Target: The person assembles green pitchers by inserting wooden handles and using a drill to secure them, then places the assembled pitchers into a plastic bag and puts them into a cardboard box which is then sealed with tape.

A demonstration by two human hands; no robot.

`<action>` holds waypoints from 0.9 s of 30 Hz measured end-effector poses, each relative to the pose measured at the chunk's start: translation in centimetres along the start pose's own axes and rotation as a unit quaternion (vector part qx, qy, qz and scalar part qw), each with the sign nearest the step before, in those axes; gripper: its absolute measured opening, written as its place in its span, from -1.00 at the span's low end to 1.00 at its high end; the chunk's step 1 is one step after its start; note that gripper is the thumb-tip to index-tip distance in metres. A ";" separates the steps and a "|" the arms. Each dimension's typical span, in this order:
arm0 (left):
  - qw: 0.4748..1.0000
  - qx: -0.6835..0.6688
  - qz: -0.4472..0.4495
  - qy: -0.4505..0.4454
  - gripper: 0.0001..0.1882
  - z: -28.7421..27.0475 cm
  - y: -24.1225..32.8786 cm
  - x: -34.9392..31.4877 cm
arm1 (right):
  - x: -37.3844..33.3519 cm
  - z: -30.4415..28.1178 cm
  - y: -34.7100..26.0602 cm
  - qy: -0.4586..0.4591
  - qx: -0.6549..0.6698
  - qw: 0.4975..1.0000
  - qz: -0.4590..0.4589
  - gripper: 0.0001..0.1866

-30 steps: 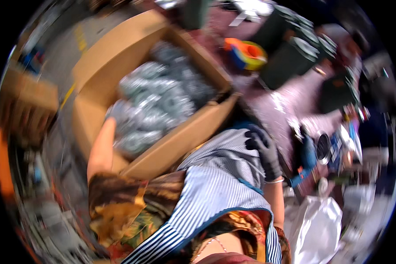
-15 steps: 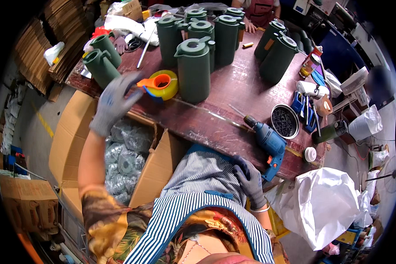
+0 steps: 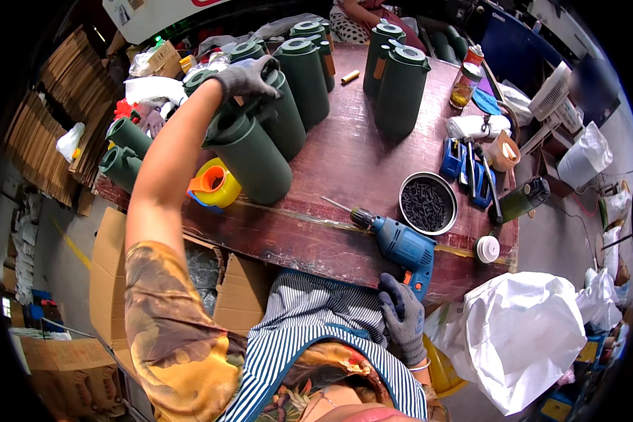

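Note:
My left hand (image 3: 250, 77), in a grey glove, reaches over a group of dark green jugs, its fingers curled down at the top of one. What they grip, perhaps a lid, is partly hidden. Just below that hand stands the front jug (image 3: 257, 165), its top looking dark, without the pale disc seen on others. Beside its base lies a yellow tape roll with an orange funnel-like piece (image 3: 214, 181). My right hand (image 3: 403, 316), also gloved, rests by my striped apron at the table edge, fingers loosely bent and holding nothing. Close to it lies a blue power drill (image 3: 404, 243).
A round tin of dark screws (image 3: 429, 204) and a blue tool holder (image 3: 451, 158) sit on the right of the table (image 3: 344, 176). Two jugs (image 3: 401, 91) stand farther back. An opened carton (image 3: 109, 260) is at lower left, a white sack (image 3: 520, 330) at lower right.
My left hand has moved from beside the tape roll up and away to the jug tops. The view has shifted. The front jug's pale lid top no longer shows. My right hand stays near the drill.

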State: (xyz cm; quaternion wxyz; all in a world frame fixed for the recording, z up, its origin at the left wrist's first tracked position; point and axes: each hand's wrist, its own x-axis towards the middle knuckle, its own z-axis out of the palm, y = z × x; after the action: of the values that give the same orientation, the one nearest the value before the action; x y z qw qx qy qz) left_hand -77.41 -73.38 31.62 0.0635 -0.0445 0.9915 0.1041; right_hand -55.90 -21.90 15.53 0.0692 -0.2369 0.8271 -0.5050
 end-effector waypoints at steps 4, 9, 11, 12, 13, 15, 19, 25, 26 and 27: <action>0.983 -0.027 0.174 0.048 -0.07 0.3 2.1 -4.9 | 1.2 0.6 0.4 -0.042 0.018 0.998 -0.032 -0.59; 0.921 0.051 0.332 0.198 -0.06 -0.7 8.6 -9.7 | 2.2 0.2 -1.0 0.001 0.012 0.995 -0.101 -0.56; 0.876 0.068 0.374 0.297 -0.09 -1.7 12.0 -13.8 | 2.0 -0.6 -1.1 0.053 0.002 0.991 -0.124 -0.55; 0.866 0.056 0.371 0.329 -0.11 -1.4 12.9 -16.4 | 1.5 -0.8 -1.0 0.082 -0.004 0.988 -0.133 -0.55; 0.876 -0.028 0.359 0.320 -0.10 -0.4 13.7 -19.1 | 0.4 -1.0 -1.0 0.133 0.074 0.985 -0.079 -0.55; 0.894 -0.098 0.361 0.248 0.00 2.7 12.0 -23.6 | -1.2 -1.5 -1.5 0.255 0.100 0.958 -0.082 -0.51; 0.827 -0.475 0.302 -0.016 0.12 14.6 11.2 -32.0 | -1.5 -3.6 -6.3 0.136 -0.138 0.958 -0.210 -0.28; 0.713 -0.677 0.174 -0.060 0.06 27.3 10.8 -36.2 | 1.0 3.3 -2.9 -0.150 -0.068 0.970 -0.179 -0.55; 0.721 -0.667 0.185 -0.044 0.05 28.1 9.8 -36.9 | 1.9 4.5 -2.9 -0.160 -0.072 0.967 -0.185 -0.56; 0.728 -0.656 0.197 -0.027 0.04 28.7 8.6 -37.2 | 2.8 5.7 -2.9 -0.170 -0.076 0.964 -0.192 -0.57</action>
State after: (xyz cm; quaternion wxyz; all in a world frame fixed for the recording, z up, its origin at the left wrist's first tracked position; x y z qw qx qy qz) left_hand -38.18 -56.08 10.54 0.0237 0.1241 0.6605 0.7401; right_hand -55.43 -28.89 15.65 0.0924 -0.4780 0.7782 -0.3967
